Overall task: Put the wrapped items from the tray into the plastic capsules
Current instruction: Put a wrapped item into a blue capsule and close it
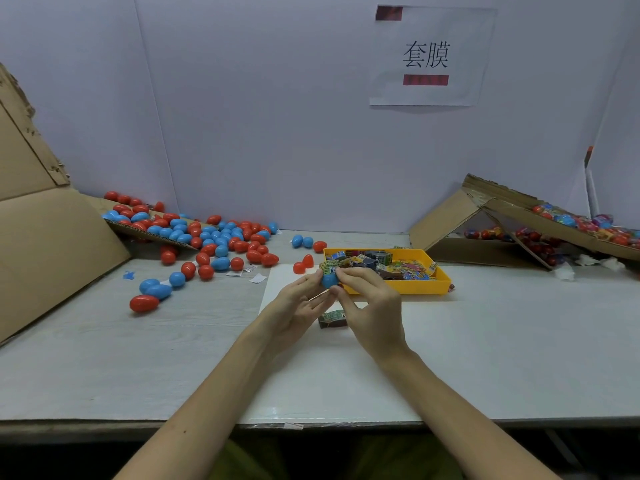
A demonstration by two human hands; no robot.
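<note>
**A:** Where do the shells come from?

**B:** From the spill of red and blue capsules on the left of the tabletop. The left hand has its fingers curled round a blue capsule half, held up just in front of the tray. 2 red halves lie behind it, probably lids.

**A:** And the filling?

**B:** A green-and-yellow wrapped packet sits in the mouth of the blue half and sticks out above the rim. The right hand pinches it at the top.

**A:** So how should it be seated?

**B:** I'd tuck the corners inward and press down through the middle. The left hand should keep the opening facing up and grip lightly, because a squeezed shell likely won't take its lid.

**A:** What about the next one?

**B:** The yellow tray to the right holds plenty more.
</note>
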